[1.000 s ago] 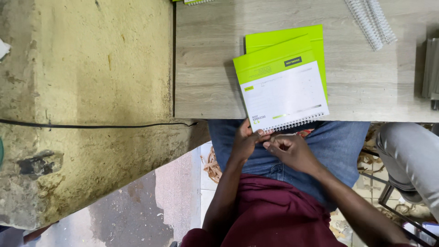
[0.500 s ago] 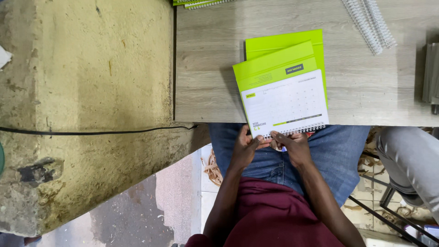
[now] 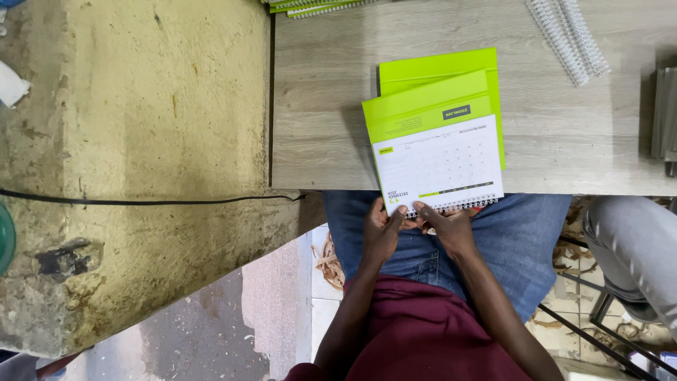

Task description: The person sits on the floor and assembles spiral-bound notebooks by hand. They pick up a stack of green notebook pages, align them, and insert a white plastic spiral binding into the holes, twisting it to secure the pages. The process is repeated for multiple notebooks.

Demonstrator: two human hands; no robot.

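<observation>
A spiral-bound calendar with a white grid page and a lime-green backing lies at the wooden table's near edge, its wire binding hanging just over the edge toward me. My left hand pinches the bound edge near the left corner. My right hand holds the same edge just to the right, fingertips on the wire spiral. Both hands sit over my lap, below the table edge. A second lime-green card lies under the calendar, sticking out at the far side.
The grey wooden table ends at a rough yellowish wall on the left, crossed by a black cable. White binding coils lie at the far right. More bound green booklets sit at the far edge. Another person's grey-trousered leg is at right.
The calendar has slid slightly farther onto the table and straightened. Both hands moved up from the lap to its bound edge, and the fingers now pinch the spiral.
</observation>
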